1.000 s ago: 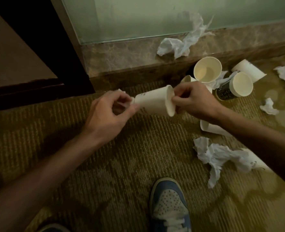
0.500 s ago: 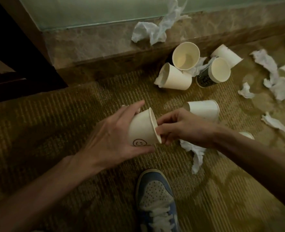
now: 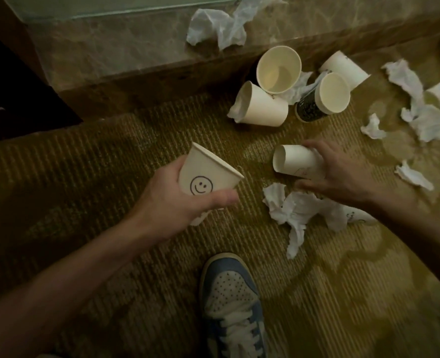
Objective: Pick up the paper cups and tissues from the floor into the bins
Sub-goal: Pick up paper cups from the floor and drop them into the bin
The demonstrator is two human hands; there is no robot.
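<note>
My left hand (image 3: 172, 200) grips a white paper cup with a drawn smiley face (image 3: 206, 171), held above the carpet with its mouth tilted up and right. My right hand (image 3: 343, 174) closes round a second white cup (image 3: 296, 164) lying on its side on the carpet. A crumpled tissue (image 3: 296, 210) lies just below that hand, with another cup (image 3: 358, 217) partly hidden under it. Further back lie an upright cup (image 3: 278, 69), a tipped cup (image 3: 263, 107), a dark printed cup (image 3: 322, 99) and another white cup (image 3: 345, 67). No bin is in view.
More tissues lie on the stone ledge (image 3: 221, 24) and scattered at the right (image 3: 425, 117). My blue and white shoe (image 3: 234, 306) stands on the patterned carpet below the hands. A dark door frame (image 3: 20, 94) fills the left.
My right hand left the smiley cup's rim and moved right onto the cup lying on the carpet. My left hand keeps the smiley cup and has turned it more upright.
</note>
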